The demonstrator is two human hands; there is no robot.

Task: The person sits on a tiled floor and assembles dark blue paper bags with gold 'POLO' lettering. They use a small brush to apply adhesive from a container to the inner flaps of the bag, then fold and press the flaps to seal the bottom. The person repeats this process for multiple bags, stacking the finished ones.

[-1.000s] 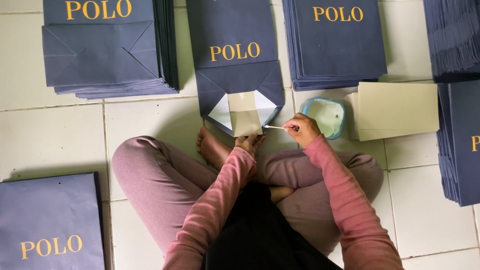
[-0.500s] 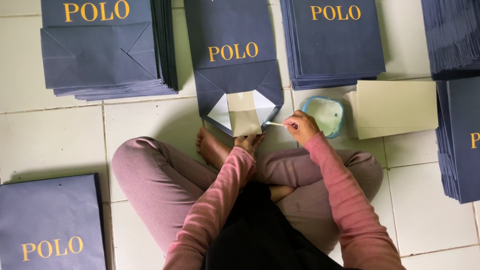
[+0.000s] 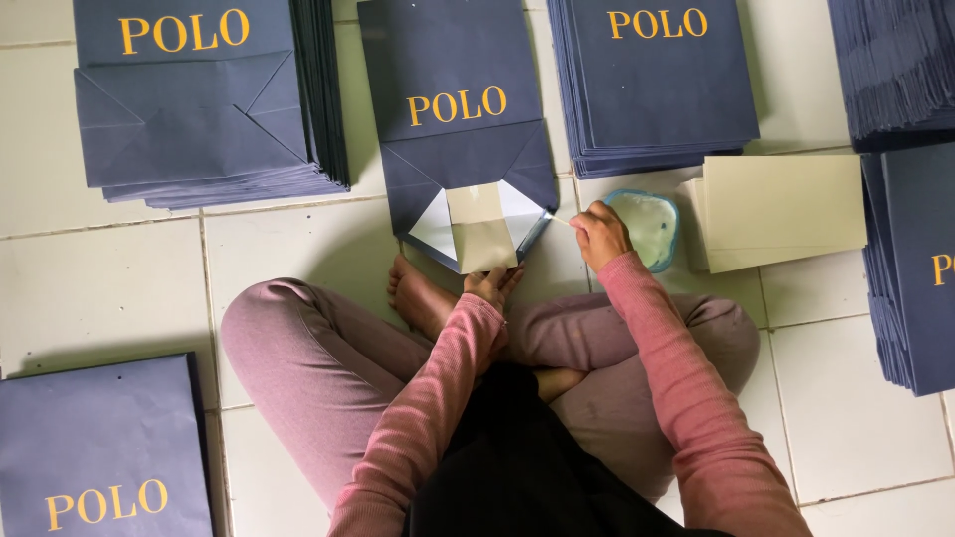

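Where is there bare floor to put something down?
Bare tile lies between the left bag stack and the knee, and more right of the other knee. Around the open bag, glue dish and card sheets it is crowded.

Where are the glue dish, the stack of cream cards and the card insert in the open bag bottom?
glue dish [image 3: 649, 227], head view, on its pale contents.
stack of cream cards [image 3: 786, 204], head view, top card's middle.
card insert [image 3: 480, 229], head view, its middle.

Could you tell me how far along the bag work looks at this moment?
Done: folded navy bags lie stacked at upper left. In hand: the left hand presses the card insert in the open bag base, the right hand holds a thin stick beside the glue dish. Left: the card pile.
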